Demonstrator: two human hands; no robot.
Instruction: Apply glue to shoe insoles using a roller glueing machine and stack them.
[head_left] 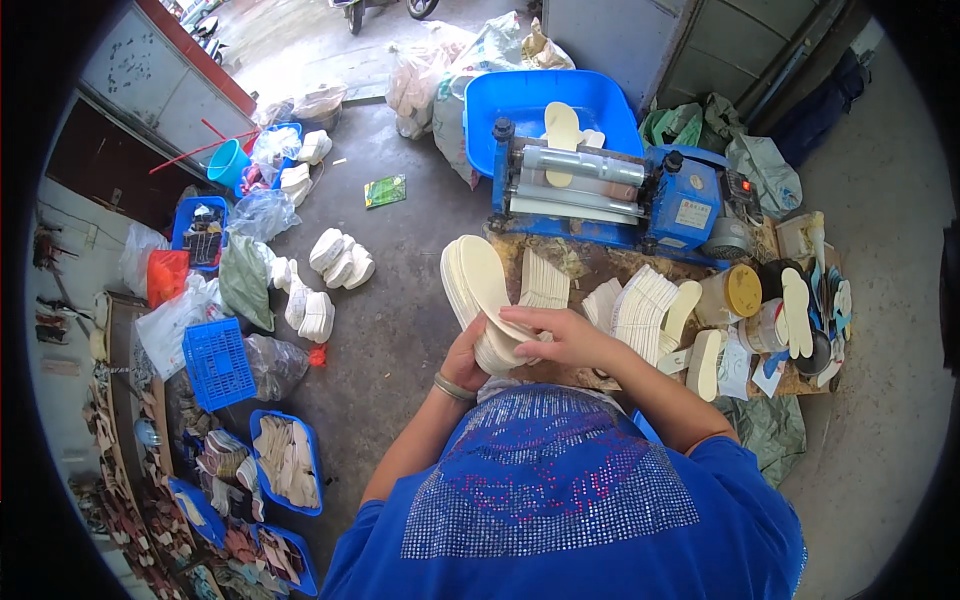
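Observation:
A stack of cream shoe insoles (478, 290) fans upward in front of me, above the edge of a wooden bench (600, 268). My left hand (466, 358), with a bracelet at the wrist, grips the stack from below. From the right, my right hand (566, 336) lies over the lower end of the stack, its fingers pressed on the top insole. More insole stacks (638, 306) lean on the bench just right of my hands. Behind them stands a blue roller machine (600, 190) with one insole (562, 128) lying in the blue tub behind it.
A yellow-lidded jar (732, 292), a small tub and loose insoles (796, 312) crowd the bench's right end. Insole bundles (340, 262) lie on the concrete floor at left, beside blue crates (218, 362), blue trays of insoles (288, 460) and plastic bags (264, 212). Full sacks (440, 70) sit at the back.

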